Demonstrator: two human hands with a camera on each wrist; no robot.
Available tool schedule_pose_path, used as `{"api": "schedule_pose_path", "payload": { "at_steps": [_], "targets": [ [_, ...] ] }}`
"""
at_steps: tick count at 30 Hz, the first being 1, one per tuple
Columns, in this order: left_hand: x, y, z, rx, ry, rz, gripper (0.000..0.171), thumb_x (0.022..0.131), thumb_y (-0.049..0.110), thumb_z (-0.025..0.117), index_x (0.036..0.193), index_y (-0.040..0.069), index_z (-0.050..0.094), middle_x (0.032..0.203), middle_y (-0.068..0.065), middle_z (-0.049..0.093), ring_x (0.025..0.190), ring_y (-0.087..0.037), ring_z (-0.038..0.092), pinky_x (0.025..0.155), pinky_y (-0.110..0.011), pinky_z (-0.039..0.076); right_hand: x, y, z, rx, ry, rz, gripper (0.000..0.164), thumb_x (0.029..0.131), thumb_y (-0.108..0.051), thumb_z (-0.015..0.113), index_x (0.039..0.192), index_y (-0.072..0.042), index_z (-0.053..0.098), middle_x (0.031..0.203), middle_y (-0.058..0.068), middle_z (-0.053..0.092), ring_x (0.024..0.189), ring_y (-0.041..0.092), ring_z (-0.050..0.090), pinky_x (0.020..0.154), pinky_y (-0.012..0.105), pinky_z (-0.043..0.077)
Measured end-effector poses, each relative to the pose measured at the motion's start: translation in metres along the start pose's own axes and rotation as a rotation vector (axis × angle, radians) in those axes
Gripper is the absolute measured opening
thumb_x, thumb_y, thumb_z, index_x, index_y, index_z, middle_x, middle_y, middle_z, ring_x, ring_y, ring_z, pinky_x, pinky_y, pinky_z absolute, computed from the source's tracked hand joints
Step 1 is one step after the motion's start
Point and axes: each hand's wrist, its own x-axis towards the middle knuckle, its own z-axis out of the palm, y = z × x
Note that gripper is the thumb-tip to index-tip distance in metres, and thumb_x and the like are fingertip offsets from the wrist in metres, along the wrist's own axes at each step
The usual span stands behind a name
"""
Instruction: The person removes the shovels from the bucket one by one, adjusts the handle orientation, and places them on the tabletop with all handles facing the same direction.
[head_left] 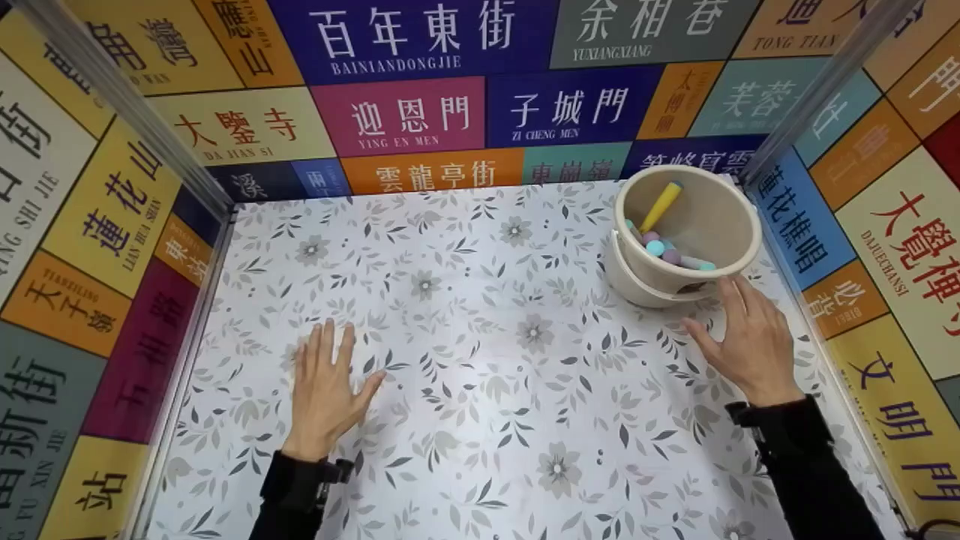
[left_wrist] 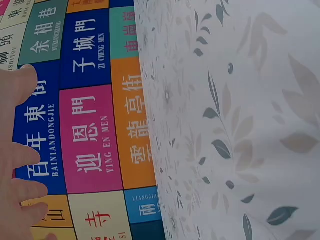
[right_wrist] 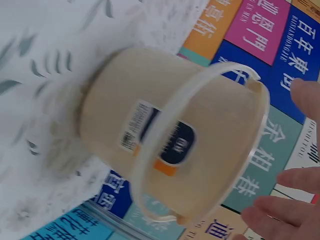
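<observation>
A beige bucket (head_left: pixel 686 225) stands upright at the back right of the table, its handle (right_wrist: pixel 150 145) hanging down the near side. Inside lie a yellow stick-shaped piece (head_left: pixel 661 206) and several small blue, purple and grey pieces (head_left: pixel 672 256). My right hand (head_left: pixel 750 337) is just in front of the bucket, its fingertips close to the rim and its thumb apart. In the right wrist view, the fingers (right_wrist: pixel 275 220) of that hand are spread beside the bucket's opening. My left hand (head_left: pixel 326 394) hovers over the left part of the table, fingers extended, holding nothing.
A white tabletop (head_left: pixel 480 375) with grey leaves and flowers lies below both hands. Panels of coloured signs (head_left: pixel 412 112) rise at the back, left and right, with clear edge strips at the corners. A label (right_wrist: pixel 157 137) is stuck on the bucket's side.
</observation>
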Motion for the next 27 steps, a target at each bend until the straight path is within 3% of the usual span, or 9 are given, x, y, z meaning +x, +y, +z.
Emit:
{"api": "schedule_pose_path", "payload": {
  "at_steps": [3,6,9,13,18,22,27],
  "targets": [
    [0.001,0.005,0.003,-0.016,0.028,0.048,0.076,0.092,0.042,0.074,0.15,-0.004,0.054,0.152,-0.034,0.054,0.142,-0.053,0.05,0.117,-0.068,0.042,0.019,-0.002,-0.013,0.0,0.007,-0.006,0.072,0.088,-0.03,0.079,0.144,0.009,0.053,0.141,0.038,0.058,0.123,0.059,0.058,0.102,0.073,0.048],
    [0.001,0.009,0.007,-0.02,0.032,0.091,0.067,0.093,0.038,0.076,0.143,-0.004,0.061,0.141,-0.03,0.065,0.13,-0.049,0.062,0.107,-0.062,0.053,0.04,-0.001,-0.026,-0.004,-0.052,0.02,0.067,0.088,-0.021,0.081,0.14,0.011,0.055,0.137,0.04,0.06,0.121,0.06,0.059,0.101,0.074,0.048],
    [0.0,0.012,0.012,-0.035,0.029,0.123,0.06,0.093,0.034,0.078,0.138,-0.003,0.066,0.133,-0.026,0.07,0.122,-0.044,0.067,0.098,-0.058,0.058,0.065,0.004,-0.037,-0.009,-0.184,0.079,0.064,0.096,-0.025,0.075,0.142,0.014,0.053,0.138,0.042,0.056,0.123,0.062,0.055,0.105,0.076,0.044],
    [-0.001,0.016,0.018,-0.059,0.04,0.157,0.054,0.093,0.031,0.079,0.133,-0.003,0.068,0.128,-0.024,0.073,0.117,-0.041,0.07,0.093,-0.053,0.061,0.101,0.016,-0.042,0.012,-0.431,0.172,0.068,0.104,-0.034,0.064,0.148,0.015,0.046,0.143,0.046,0.049,0.128,0.064,0.048,0.106,0.077,0.042],
    [-0.001,0.022,0.023,-0.069,0.037,0.185,0.052,0.092,0.03,0.08,0.132,0.0,0.069,0.125,-0.021,0.075,0.113,-0.039,0.071,0.091,-0.052,0.062,0.134,0.03,-0.037,0.036,-0.698,0.244,0.076,0.106,-0.045,0.058,0.149,0.016,0.043,0.137,0.045,0.054,0.118,0.059,0.057,0.095,0.07,0.051],
    [0.0,0.027,0.027,-0.054,0.034,0.209,0.053,0.091,0.031,0.081,0.133,0.001,0.069,0.121,-0.02,0.076,0.111,-0.037,0.072,0.089,-0.05,0.062,0.151,0.036,-0.027,-0.013,-0.83,0.234,0.075,0.105,-0.047,0.058,0.143,0.017,0.048,0.125,0.043,0.062,0.106,0.051,0.063,0.09,0.064,0.053],
    [-0.001,0.03,0.031,-0.041,0.009,0.211,0.051,0.093,0.032,0.08,0.132,0.002,0.07,0.119,-0.018,0.076,0.109,-0.035,0.073,0.087,-0.049,0.063,0.164,0.034,-0.014,-0.078,-0.93,0.186,0.064,0.103,-0.04,0.058,0.132,0.017,0.055,0.119,0.04,0.064,0.106,0.05,0.062,0.096,0.065,0.051]
  ]
}}
